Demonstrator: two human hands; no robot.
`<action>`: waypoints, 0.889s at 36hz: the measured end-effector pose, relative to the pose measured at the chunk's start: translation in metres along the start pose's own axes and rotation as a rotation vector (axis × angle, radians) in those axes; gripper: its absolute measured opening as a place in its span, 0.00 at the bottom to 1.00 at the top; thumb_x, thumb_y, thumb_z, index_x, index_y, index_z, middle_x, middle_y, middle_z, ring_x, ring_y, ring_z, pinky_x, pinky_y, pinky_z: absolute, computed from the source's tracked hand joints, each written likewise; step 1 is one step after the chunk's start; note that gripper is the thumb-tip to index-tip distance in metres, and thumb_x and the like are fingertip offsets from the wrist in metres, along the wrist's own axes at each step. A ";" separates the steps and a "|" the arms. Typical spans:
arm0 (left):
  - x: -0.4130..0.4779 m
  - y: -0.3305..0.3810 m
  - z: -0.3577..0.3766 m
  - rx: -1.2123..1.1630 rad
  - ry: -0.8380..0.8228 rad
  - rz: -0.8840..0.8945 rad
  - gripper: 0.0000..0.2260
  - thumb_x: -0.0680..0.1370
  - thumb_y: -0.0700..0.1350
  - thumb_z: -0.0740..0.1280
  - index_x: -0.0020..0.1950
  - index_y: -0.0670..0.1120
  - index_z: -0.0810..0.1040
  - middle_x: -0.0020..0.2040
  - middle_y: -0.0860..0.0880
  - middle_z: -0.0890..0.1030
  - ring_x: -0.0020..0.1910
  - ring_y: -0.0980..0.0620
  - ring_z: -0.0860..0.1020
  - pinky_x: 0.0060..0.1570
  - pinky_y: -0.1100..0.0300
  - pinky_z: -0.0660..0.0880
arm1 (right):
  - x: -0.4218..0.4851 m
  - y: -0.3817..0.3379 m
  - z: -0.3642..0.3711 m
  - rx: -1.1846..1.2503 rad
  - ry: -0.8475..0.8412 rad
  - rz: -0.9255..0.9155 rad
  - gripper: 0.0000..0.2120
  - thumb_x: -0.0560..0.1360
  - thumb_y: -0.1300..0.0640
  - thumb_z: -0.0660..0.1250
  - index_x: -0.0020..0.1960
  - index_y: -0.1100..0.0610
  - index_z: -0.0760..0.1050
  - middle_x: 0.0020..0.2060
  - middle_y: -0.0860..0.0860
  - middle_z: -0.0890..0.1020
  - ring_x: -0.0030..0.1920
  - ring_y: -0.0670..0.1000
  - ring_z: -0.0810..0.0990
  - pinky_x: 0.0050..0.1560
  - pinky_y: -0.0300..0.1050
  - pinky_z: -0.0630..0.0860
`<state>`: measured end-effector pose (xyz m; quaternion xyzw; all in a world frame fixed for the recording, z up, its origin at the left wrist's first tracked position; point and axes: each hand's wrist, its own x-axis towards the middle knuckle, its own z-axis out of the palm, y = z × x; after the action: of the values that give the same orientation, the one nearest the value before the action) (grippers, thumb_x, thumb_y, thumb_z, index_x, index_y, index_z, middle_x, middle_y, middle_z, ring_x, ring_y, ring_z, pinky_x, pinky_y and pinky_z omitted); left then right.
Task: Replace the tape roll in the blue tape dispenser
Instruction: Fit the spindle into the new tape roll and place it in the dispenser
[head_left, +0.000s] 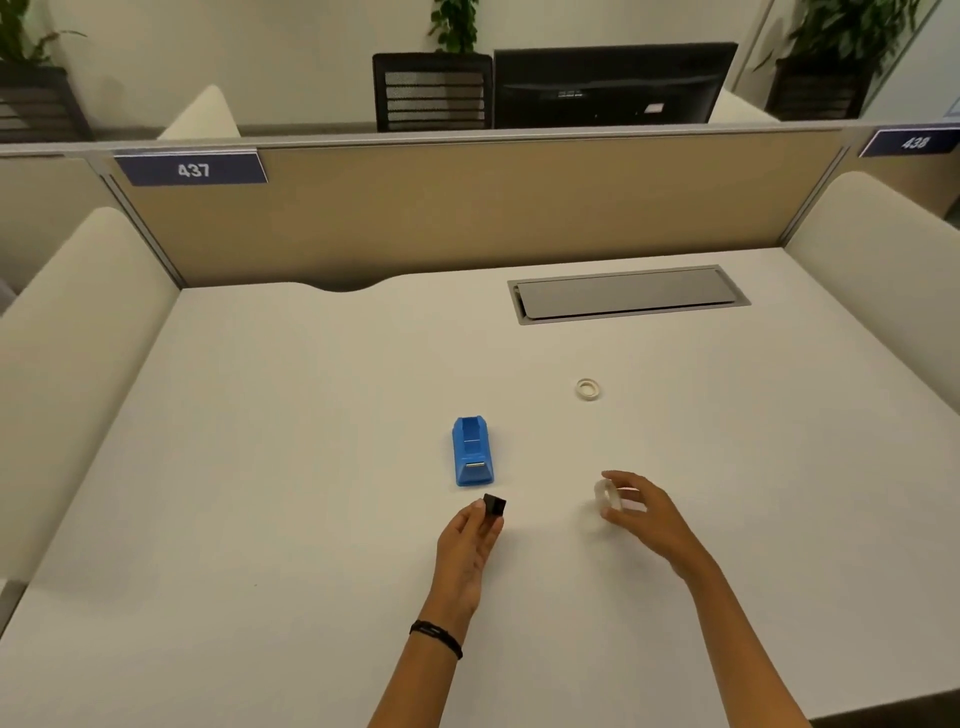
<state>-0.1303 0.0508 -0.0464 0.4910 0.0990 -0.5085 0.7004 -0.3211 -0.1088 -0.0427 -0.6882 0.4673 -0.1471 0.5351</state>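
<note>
The blue tape dispenser (471, 452) stands on the white desk (291, 426), its roll bay showing no roll. Just in front of it my left hand (467, 551) pinches a small black spool core (493, 506) between thumb and fingers. To the right my right hand (644, 512) holds a clear tape roll (607, 494) upright by its rim, just above the desk. A second, thin ring of tape (588, 388) lies flat farther back on the right.
A grey cable hatch (628, 293) is set into the desk at the back right. Beige partition panels (467, 208) close off the back and both sides. A monitor and a chair stand beyond the partition.
</note>
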 end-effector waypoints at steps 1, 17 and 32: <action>-0.001 0.000 0.001 0.005 -0.007 0.005 0.05 0.78 0.40 0.63 0.48 0.43 0.79 0.47 0.45 0.82 0.47 0.51 0.80 0.44 0.62 0.79 | -0.003 -0.006 0.002 0.031 -0.017 -0.002 0.20 0.71 0.58 0.72 0.60 0.46 0.74 0.57 0.44 0.78 0.58 0.45 0.77 0.48 0.36 0.75; -0.011 -0.003 0.015 -0.012 -0.025 0.017 0.05 0.78 0.41 0.64 0.50 0.42 0.79 0.49 0.44 0.82 0.47 0.50 0.81 0.40 0.65 0.81 | -0.020 -0.049 0.025 0.071 -0.056 -0.212 0.11 0.73 0.56 0.69 0.52 0.43 0.75 0.56 0.42 0.78 0.53 0.43 0.80 0.49 0.41 0.80; -0.019 -0.009 0.027 0.012 -0.025 0.015 0.04 0.77 0.42 0.66 0.49 0.44 0.79 0.48 0.44 0.83 0.47 0.49 0.82 0.40 0.63 0.82 | -0.026 -0.057 0.028 0.090 -0.031 -0.297 0.11 0.76 0.57 0.66 0.56 0.45 0.73 0.58 0.44 0.77 0.52 0.39 0.80 0.44 0.29 0.77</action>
<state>-0.1559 0.0412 -0.0255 0.4893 0.0835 -0.5101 0.7024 -0.2873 -0.0719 0.0039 -0.7272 0.3453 -0.2347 0.5449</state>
